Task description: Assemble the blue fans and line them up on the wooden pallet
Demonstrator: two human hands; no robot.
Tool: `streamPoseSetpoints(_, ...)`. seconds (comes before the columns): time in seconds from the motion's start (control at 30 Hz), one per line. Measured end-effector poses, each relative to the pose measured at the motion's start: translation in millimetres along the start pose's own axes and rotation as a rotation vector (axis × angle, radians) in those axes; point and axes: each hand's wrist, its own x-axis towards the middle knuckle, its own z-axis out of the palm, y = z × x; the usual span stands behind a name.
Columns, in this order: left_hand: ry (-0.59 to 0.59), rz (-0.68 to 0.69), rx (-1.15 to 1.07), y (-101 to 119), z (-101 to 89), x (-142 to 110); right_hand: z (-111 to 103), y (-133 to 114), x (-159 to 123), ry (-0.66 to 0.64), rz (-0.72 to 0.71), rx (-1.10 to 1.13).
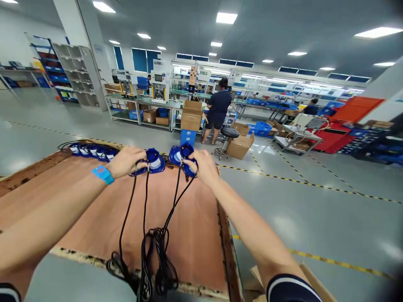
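Two clusters of blue units with white markings and black cables are at my hands over the far edge of the wooden board. My left hand, with a light blue wristband, is closed around the cable end of a blue cabled unit. My right hand pinches another blue cabled unit at its cable. Their black cables hang toward me and end in bundled coils over the board's near edge. What exactly the blue units are, I cannot tell.
A row of similar blue units lies at the board's far left. Beyond stand workbenches with machines, cardboard boxes, a stool and a person in dark clothes. An open carton is at lower right.
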Motion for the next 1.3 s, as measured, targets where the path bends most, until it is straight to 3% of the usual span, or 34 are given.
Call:
streamPoseSetpoints(0.1,-0.046,0.022,-0.081,-38,81.1,-1,88,32,-8,-0.203,0.159,-0.039)
streamPoseSetpoints(0.23,-0.053,0.052,-0.21,-76,173.2,-7,199,63,-25,-0.388,0.261,-0.021)
streamPoseSetpoints(0.3,-0.062,0.074,-0.242,-85,211.5,-8,239,77,-32,-0.442,0.271,-0.048)
streamPoseSetpoints(0.37,-0.078,0.103,-0.245,-86,242.6,-4,261,94,-35,-0.489,0.249,-0.093)
streamPoseSetpoints(0.43,-0.1,0.137,-0.238,-81,266.3,6,265,116,-35,-0.52,0.232,-0.139)
streamPoseSetpoints(0.5,-0.124,0.175,-0.235,-73,283.9,20,254,139,-34,-0.531,0.255,-0.172)
streamPoseSetpoints(0.6,-0.141,0.225,-0.233,-64,302.0,44,232,169,-35,-0.549,0.264,-0.164)
streamPoseSetpoints(0.7,-0.143,0.296,-0.243,-60,313.6,65,222,179,-37,-0.575,0.195,-0.097)
streamPoseSetpoints(0.8,-0.162,0.34,-0.29,-63,322.3,80,228,177,-37,-0.592,0.152,-0.055)
streamPoseSetpoints(0.9,-0.221,0.295,-0.326,-71,327.8,83,229,176,-36,-0.615,0.179,-0.062)
streamPoseSetpoints(1.03,-0.265,0.182,-0.282,-84,319.5,68,203,176,-30,-0.736,0.256,-0.169)
streamPoseSetpoints(1.13,-0.227,0.045,-0.199,-87,302.7,49,187,158,-17,-0.693,0.275,-0.253)
streamPoseSetpoints(1.2,-0.212,-0.016,-0.177,-84,294.0,40,194,135,-3,-0.631,0.202,-0.246)
streamPoseSetpoints(1.3,-0.207,-0.044,-0.154,-77,292.4,37,230,103,15,-0.593,0.111,-0.224)
